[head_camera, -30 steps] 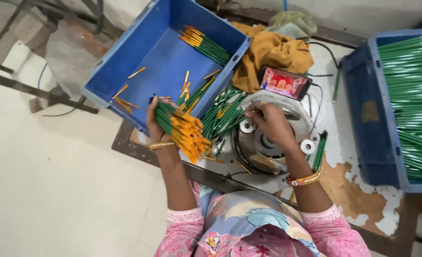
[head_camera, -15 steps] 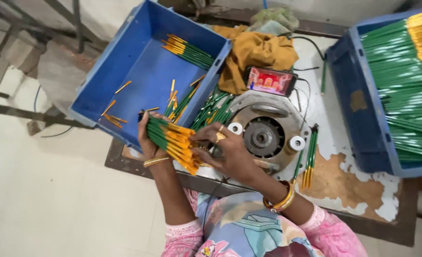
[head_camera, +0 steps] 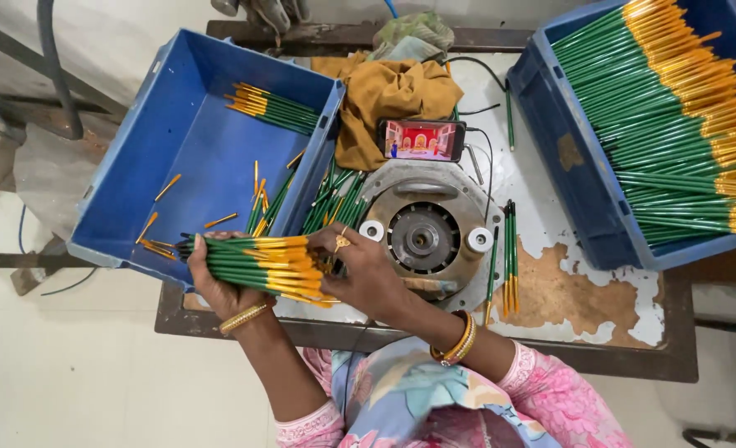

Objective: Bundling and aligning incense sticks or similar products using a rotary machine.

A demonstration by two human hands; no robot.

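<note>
My left hand grips a thick bundle of green sticks with yellow tips, held level over the table's front edge. My right hand presses against the yellow-tipped end of that bundle, fingers curled around the tips. Just right of my right hand sits a round grey metal machine with a central hub and two white rollers. Loose green sticks lie between the machine and the blue crate.
A blue crate at left holds a small stick bundle and scattered yellow bits. A second blue crate at right is full of sticks. A phone lies on a mustard cloth. Three sticks rest right of the machine.
My right hand left the machine and came across to the bundle's tip end. The bundle turned from tilted to level in my left hand.
</note>
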